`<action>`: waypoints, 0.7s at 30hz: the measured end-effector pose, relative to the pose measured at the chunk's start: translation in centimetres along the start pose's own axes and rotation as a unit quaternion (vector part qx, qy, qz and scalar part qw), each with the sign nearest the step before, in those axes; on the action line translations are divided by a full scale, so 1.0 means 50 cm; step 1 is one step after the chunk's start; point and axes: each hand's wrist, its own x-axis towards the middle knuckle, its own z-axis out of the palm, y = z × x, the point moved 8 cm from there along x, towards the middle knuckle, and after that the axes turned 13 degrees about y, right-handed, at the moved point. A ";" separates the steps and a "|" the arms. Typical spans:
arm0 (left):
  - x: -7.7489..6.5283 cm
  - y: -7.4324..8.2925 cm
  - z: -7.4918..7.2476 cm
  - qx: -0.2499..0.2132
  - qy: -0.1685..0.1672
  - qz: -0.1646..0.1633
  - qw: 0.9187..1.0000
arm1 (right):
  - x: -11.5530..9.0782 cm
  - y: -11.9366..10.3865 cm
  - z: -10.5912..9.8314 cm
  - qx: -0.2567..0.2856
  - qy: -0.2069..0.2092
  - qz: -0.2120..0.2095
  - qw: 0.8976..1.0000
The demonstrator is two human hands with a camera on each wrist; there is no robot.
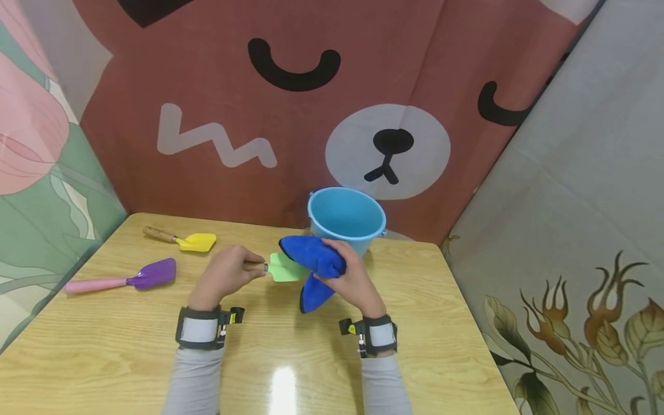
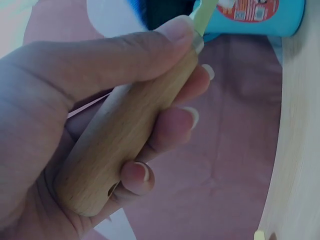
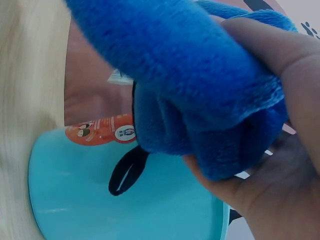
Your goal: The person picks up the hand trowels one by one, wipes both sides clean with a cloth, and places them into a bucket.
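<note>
My left hand (image 1: 226,275) grips the wooden handle (image 2: 125,130) of a toy shovel, its fingers curled round it. The shovel's light green blade (image 1: 285,268) points right, and its tip meets a blue plush cloth (image 1: 315,257) in the head view. My right hand (image 1: 357,282) holds this cloth bunched between thumb and fingers. The cloth has a dark edge and a black hanging loop (image 3: 128,171). Just behind the cloth stands a light blue bucket (image 1: 370,222), its label partly visible in the right wrist view.
On the table's left side lie a yellow shovel (image 1: 198,242) with a wooden handle and a purple shovel (image 1: 154,274) with a pink handle. Printed curtains (image 1: 218,190) hang behind the wooden table (image 1: 436,346) and on both sides.
</note>
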 end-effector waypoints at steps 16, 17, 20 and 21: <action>0.011 0.054 0.049 -0.005 -0.004 0.045 0.999 | 0.003 -0.036 0.044 0.053 -0.013 -0.022 0.998; 0.011 0.057 0.050 -0.011 -0.003 0.048 0.999 | 0.001 -0.037 0.050 0.051 -0.022 -0.018 0.998; 0.012 0.061 0.050 -0.022 0.006 0.065 0.998 | -0.003 -0.040 0.064 0.047 -0.048 -0.005 0.998; 0.012 0.062 0.050 -0.025 0.010 0.070 0.997 | -0.005 -0.040 0.068 0.046 -0.056 -0.001 0.997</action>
